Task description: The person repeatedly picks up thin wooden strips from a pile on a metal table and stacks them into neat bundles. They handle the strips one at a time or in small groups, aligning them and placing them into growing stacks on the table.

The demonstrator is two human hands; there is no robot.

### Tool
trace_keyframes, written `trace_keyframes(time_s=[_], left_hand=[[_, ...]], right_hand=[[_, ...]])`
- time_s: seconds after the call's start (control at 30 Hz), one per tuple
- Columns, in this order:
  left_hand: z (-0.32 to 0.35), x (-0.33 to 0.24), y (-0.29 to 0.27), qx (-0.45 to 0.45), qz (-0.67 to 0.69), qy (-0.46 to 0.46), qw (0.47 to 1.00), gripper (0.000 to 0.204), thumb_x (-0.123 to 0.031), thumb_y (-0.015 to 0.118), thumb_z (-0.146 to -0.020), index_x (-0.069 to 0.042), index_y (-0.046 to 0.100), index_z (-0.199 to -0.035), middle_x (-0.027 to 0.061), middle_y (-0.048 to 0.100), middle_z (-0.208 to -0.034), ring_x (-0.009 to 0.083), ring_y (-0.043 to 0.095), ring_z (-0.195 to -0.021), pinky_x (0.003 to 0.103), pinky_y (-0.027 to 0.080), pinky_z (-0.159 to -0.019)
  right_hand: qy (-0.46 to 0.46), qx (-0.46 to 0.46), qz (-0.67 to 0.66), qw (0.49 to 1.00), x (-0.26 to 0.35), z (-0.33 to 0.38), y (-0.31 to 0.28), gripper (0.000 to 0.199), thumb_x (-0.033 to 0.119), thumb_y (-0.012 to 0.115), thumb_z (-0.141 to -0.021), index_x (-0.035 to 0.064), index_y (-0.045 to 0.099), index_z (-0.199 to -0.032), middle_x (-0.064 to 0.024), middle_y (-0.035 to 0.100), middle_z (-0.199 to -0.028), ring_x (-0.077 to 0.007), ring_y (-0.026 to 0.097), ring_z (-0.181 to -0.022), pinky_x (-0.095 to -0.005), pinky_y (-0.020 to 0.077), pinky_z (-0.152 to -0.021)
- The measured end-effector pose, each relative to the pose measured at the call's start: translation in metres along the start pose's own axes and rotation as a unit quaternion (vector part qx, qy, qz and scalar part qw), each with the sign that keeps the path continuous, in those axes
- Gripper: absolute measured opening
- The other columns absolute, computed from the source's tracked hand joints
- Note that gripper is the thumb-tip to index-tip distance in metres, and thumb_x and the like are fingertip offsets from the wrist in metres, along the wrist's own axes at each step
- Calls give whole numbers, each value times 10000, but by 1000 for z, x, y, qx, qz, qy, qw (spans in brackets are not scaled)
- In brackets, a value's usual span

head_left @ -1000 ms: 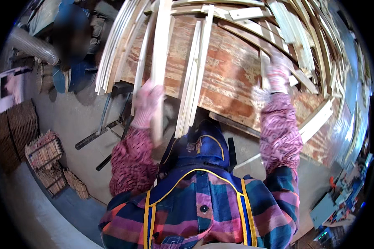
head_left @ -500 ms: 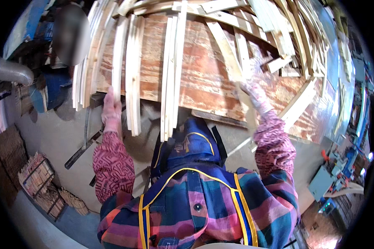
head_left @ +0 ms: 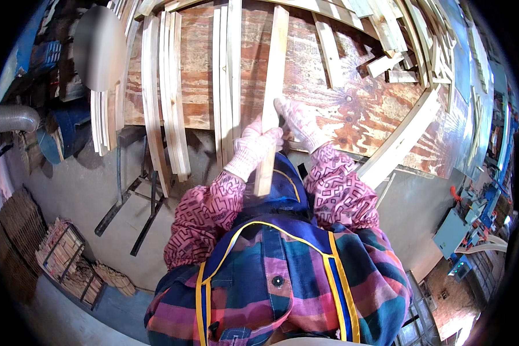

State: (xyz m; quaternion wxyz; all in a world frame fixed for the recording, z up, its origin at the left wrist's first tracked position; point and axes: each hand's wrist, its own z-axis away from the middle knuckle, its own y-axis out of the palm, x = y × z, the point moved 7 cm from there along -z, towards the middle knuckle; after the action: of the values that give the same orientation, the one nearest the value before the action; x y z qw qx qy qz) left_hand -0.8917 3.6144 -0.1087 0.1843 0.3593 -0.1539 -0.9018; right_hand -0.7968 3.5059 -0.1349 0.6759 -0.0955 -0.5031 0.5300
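A long pale wooden strip (head_left: 277,55) lies lengthwise ahead of me, its near end sticking out past the table edge over my apron. My left hand (head_left: 256,144), in a whitish-pink glove, is closed round it near that end, with the thumb across the top. Close against the strip's right edge is my gloved right hand (head_left: 300,122), fingers stretched out and tips at the wood; whether they press on it is unclear. Left of my left hand lie two long strips (head_left: 220,86) side by side.
More strips (head_left: 170,86) and a bundle (head_left: 104,124) overhang the plywood tabletop (head_left: 352,118) at left. Loose strips pile up (head_left: 386,29) at the far right, and a wide board (head_left: 401,135) slants over the right edge. A black metal stand (head_left: 147,213) is on the floor at left.
My right hand has brought the strip leftward from the right to in front of me. My left hand has left the strips at left, moved right and closed on this strip.
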Motion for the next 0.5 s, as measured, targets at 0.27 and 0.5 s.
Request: trace_keyframes(time_s=[0.27,0.5], left_hand=[[25,-9,-9,81,246,-77,963,637,-595,458,-967,-6,563,-1185,183,681,-849,238,656,-640,343,560,-541],[25,7,-19,51,177,-75,980,292,-76,679,-871,-7,656,-1154,39,706,-956,133,678,-818,270,566,-718]], right_hand=[[220,-247,389,860,-56,-109,-224,431,350,507,-949,281,533,-1374,-95,565,-1368,-272,596,-1196,-489,590,-798],[129,-246,415,866,-115,-170,-249,340,339,512,-946,251,600,-1262,-148,653,-1138,-324,660,-1032,-485,581,-755]])
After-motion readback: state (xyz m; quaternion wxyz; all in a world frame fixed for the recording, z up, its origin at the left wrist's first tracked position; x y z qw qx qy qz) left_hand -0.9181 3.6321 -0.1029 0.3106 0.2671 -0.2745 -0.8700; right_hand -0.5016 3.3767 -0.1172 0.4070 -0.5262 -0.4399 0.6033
